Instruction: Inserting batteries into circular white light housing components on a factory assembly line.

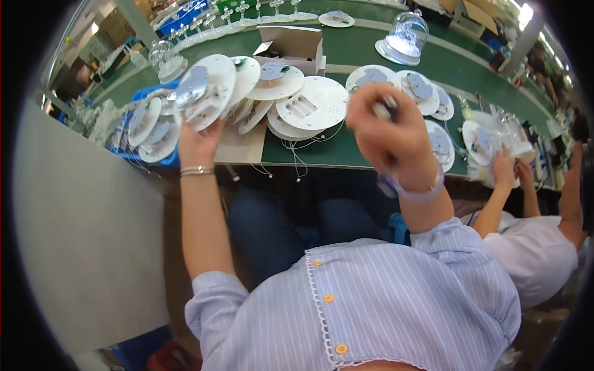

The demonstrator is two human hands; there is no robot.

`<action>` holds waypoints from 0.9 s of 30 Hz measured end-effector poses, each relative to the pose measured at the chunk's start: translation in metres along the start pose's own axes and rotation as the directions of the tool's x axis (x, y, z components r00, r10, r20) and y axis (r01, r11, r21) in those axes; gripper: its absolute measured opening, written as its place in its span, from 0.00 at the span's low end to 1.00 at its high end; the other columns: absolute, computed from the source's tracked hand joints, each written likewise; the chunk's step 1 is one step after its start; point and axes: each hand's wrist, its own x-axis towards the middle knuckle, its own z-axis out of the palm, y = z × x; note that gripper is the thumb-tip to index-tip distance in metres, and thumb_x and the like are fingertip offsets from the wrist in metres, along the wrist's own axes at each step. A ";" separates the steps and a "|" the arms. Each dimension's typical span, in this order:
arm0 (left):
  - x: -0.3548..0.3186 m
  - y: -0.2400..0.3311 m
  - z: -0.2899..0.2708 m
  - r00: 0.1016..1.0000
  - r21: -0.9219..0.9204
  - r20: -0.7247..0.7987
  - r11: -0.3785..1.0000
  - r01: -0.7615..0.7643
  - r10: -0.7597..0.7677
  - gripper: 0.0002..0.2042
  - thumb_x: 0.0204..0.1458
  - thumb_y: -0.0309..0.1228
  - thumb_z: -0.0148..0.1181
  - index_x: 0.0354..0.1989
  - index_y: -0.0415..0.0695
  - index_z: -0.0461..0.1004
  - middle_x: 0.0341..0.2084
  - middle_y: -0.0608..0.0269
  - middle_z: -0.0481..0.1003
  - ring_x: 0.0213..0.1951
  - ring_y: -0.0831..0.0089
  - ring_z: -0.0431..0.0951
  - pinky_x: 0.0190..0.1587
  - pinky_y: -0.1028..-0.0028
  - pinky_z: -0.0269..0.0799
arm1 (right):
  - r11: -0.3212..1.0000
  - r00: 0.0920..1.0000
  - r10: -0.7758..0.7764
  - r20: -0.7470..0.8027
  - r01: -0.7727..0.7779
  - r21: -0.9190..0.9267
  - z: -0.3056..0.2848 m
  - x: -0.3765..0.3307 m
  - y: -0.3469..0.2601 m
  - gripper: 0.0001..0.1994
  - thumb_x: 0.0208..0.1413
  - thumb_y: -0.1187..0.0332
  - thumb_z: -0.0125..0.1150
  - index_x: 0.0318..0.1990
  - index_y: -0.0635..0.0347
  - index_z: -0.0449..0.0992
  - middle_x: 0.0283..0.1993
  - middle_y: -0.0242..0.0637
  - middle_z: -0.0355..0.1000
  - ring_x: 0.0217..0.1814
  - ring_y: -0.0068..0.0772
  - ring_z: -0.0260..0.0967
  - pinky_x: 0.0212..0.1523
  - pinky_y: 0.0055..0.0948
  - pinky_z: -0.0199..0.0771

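Observation:
My left hand grips a white round base by its lower edge, tilted up at the left of the bench. A grey plate and a recessed compartment show on that base. Raised in front of the bench, my right hand is curled and smeared by motion. Something small, dark and whitish shows between its fingers, too blurred to name. Between my hands lies a white disc with battery slots, on top of other discs with thin white wires hanging over the edge.
A blue crate of similar bases stands at the left. Behind are an open cardboard box and a lit glass dome. More bases lie to the right. A co-worker's hands handle a plastic-wrapped piece at the far right.

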 end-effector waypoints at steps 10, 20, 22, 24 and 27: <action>0.029 -0.029 0.036 0.991 0.295 0.010 0.947 0.124 -0.133 0.18 0.54 0.42 0.31 0.45 0.47 0.64 0.45 0.59 0.66 0.47 0.58 0.63 0.49 0.53 0.55 | 0.596 0.676 -0.506 0.536 -0.175 0.784 -0.017 -0.059 0.017 0.12 0.40 0.79 0.55 0.32 0.81 0.67 0.15 0.46 0.66 0.07 0.26 0.57 0.05 0.22 0.50; 0.008 -0.016 0.038 0.992 0.311 -0.086 0.943 0.117 -0.095 0.17 0.55 0.41 0.32 0.49 0.49 0.59 0.46 0.62 0.62 0.45 0.62 0.61 0.54 0.51 0.42 | 0.558 0.694 -0.509 0.509 -0.184 0.809 -0.013 -0.070 0.025 0.12 0.41 0.78 0.55 0.33 0.81 0.67 0.15 0.46 0.66 0.07 0.25 0.56 0.05 0.21 0.50; -0.006 -0.016 0.046 0.995 0.337 -0.059 0.937 0.096 -0.081 0.17 0.55 0.41 0.32 0.49 0.49 0.59 0.47 0.62 0.61 0.45 0.62 0.60 0.54 0.50 0.41 | 0.561 0.686 -0.521 0.508 -0.173 0.809 -0.011 -0.072 0.024 0.12 0.41 0.78 0.55 0.33 0.81 0.67 0.16 0.46 0.66 0.07 0.25 0.56 0.06 0.21 0.50; -0.011 -0.015 0.047 0.996 0.357 -0.039 0.930 0.083 -0.074 0.17 0.55 0.41 0.31 0.49 0.49 0.59 0.48 0.61 0.60 0.46 0.61 0.59 0.54 0.50 0.40 | 0.565 0.683 -0.524 0.508 -0.167 0.808 -0.008 -0.073 0.020 0.12 0.41 0.77 0.55 0.33 0.81 0.67 0.16 0.46 0.66 0.06 0.25 0.56 0.06 0.21 0.50; -0.012 -0.013 0.045 0.998 0.367 -0.043 0.928 0.066 -0.054 0.18 0.55 0.41 0.31 0.50 0.49 0.58 0.49 0.61 0.59 0.47 0.62 0.57 0.55 0.51 0.38 | 0.574 0.678 -0.531 0.509 -0.154 0.804 -0.003 -0.076 0.015 0.12 0.42 0.77 0.55 0.33 0.80 0.67 0.16 0.46 0.66 0.06 0.25 0.56 0.06 0.20 0.50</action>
